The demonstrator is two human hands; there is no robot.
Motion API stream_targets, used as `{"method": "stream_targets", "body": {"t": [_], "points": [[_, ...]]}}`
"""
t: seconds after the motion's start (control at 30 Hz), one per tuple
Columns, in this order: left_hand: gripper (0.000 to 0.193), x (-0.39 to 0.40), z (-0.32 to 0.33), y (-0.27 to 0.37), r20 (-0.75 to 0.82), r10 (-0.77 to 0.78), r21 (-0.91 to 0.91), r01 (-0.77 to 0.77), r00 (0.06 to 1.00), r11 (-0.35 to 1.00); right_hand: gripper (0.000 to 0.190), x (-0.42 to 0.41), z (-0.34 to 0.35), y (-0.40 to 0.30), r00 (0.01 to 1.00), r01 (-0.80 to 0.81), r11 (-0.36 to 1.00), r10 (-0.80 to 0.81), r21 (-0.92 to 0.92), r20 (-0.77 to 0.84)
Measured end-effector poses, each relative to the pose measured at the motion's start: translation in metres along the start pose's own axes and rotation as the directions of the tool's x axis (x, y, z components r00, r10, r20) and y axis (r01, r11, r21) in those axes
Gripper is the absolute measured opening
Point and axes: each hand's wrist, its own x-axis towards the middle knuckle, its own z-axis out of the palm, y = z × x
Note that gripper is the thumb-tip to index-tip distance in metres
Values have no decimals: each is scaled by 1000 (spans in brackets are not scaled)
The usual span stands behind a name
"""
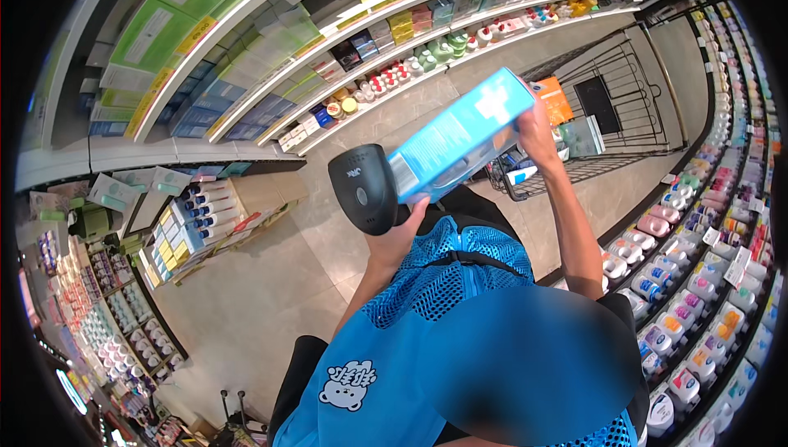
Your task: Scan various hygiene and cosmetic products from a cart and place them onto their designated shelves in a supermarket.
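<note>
A black handheld barcode scanner is gripped in my left hand, which comes in from the left in front of my body. Its front end faces a barcode label at the left end of a light-blue carton. My right hand holds this carton by its far right end, tilted upward to the right. White print and a pale cross mark cover its upper face. The scanner and the carton's end overlap in view, so I cannot tell whether they touch.
A wire shopping cart with an orange package stands beyond my right hand. Stocked shelves curve along the front, and bottle shelves line the right. A carton display stands left on the tiled floor.
</note>
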Motion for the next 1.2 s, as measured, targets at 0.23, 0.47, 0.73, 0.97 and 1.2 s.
{"method": "stream_targets", "body": {"t": [0.23,0.47,0.73,0.97,1.2], "points": [[36,1,-35,13,381,-260,-471,429,887,771,102,20,-39,-37,962,267,917,-274,-297,19],[37,28,-64,33,642,-188,-63,295,743,953,100,26,-62,-62,941,338,840,-298,-425,158],[38,43,-66,38,726,-96,4,136,681,991,93,31,-63,-77,926,361,861,-287,-359,244],[29,55,-79,28,594,-349,-68,477,725,876,86,99,-53,-104,808,552,615,-563,-562,177],[18,95,-77,8,448,-364,-46,427,817,903,78,228,-53,-147,473,545,158,-869,-824,147]]}}
